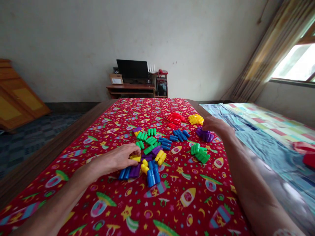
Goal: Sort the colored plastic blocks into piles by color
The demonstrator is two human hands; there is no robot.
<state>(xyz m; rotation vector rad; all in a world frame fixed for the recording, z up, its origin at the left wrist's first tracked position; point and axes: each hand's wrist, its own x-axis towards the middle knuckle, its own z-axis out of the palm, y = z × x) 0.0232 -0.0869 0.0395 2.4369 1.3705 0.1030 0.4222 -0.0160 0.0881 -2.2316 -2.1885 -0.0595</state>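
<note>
The left hand [120, 159] pinches a yellow block [135, 158] (right hand [214, 125] curled over the purple blocks [205, 134]), and may scatter neighbouring blocks.

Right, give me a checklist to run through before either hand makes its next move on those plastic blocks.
1. Left hand on a block: ok, fingertips pinch a yellow block at the edge of the mixed pile.
2. Right hand placed: ok, it rests at the purple group; whether it grips a piece, cannot tell.
3. Sorted groups apart: ok, red group, yellow group and purple group lie separate.
4. Mixed pile sorted: not ok, blue, green, purple and yellow are jumbled.
5. Blocks on the red cloth: ok, none near the edge.
</note>
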